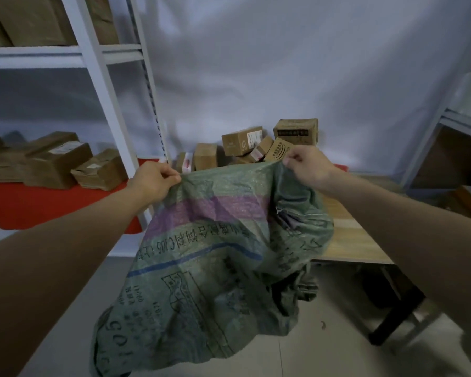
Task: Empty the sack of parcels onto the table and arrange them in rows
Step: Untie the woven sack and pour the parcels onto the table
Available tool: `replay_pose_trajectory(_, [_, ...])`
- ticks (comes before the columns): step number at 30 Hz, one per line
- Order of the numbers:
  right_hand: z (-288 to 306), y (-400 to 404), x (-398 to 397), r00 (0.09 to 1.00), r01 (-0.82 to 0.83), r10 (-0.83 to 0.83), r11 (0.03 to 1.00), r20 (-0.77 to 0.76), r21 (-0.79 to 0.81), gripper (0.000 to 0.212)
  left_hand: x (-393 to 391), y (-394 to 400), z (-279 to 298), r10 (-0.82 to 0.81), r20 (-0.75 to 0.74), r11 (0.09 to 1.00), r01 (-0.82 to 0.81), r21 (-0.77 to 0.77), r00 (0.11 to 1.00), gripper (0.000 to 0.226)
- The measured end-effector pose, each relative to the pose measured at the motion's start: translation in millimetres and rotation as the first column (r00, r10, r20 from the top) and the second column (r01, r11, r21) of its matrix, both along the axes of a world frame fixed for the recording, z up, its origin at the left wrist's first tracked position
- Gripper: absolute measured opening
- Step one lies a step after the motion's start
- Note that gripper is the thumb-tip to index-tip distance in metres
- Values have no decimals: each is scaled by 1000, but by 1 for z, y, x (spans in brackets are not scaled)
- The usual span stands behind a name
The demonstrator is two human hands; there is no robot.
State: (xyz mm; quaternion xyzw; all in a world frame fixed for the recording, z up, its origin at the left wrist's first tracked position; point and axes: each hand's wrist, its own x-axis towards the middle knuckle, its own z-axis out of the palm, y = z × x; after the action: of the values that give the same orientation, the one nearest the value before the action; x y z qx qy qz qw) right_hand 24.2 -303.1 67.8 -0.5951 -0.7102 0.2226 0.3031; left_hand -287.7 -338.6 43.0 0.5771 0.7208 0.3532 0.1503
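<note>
Left hand [154,180] and right hand [309,165] are pinching the sack [215,248] by its upper edge, fingers [172,177] curled tight. Sack is hanging limp over the bench [348,238] edge: green woven, purple and blue stripes, inverted black print. Brown parcels [259,148] are lying heaped behind it.

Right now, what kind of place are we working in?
Probably a parcel sorting or storage room: metal shelving holding brown packages, a heap of cardboard parcels on the wooden table, and a woven sack.

parcels [259,145] on table [351,240] | sack [215,240] before them
</note>
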Motion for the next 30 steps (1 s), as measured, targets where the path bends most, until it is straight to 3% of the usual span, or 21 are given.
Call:
replay_pose_trajectory(4, [25,5,4,998,-29,30,1000,-52,9,24,19,10,4,96,-45,995,-97,-31,994,10])
replay_pose_trajectory(6, [36,8,9,996,-19,20,1000,-85,15,35,35,12,12,100,-77,995,-98,26,992,19])
replay_pose_trajectory(8, [41,11,15,995,-19,21,1000,-95,25,34,59,10,22,21,-109,988,-4,155,994,43])
replay_pose_trajectory(10, [42,15,19,997,-16,16,1000,-72,1,26,90,6,33,-119,-178,938,169,302,977,52])
replay_pose_trajectory(12, [41,21,22,999,-16,16,1000,-41,-1,32,120,1,41,-248,-339,866,364,341,907,57])
replay_pose_trajectory(15, [42,26,29,1000,-5,5,1000,-19,13,31,159,1,41,-359,-623,744,616,258,695,55])
replay_pose_trajectory(17, [45,29,35,999,5,-5,1000,-40,-2,28,177,8,33,-376,-735,666,716,210,565,47])
replay_pose_trajectory(19, [47,31,40,998,3,-4,1000,-65,-14,25,190,15,25,-363,-787,617,762,198,499,40])
replay_pose_trajectory(25, [54,33,50,994,-29,25,999,-109,-36,18,221,30,14,-272,-830,616,751,238,487,37])
replay_pose_trajectory(30, [56,37,58,993,-58,57,998,-107,-3,15,234,38,12,-156,-843,592,732,337,514,15])
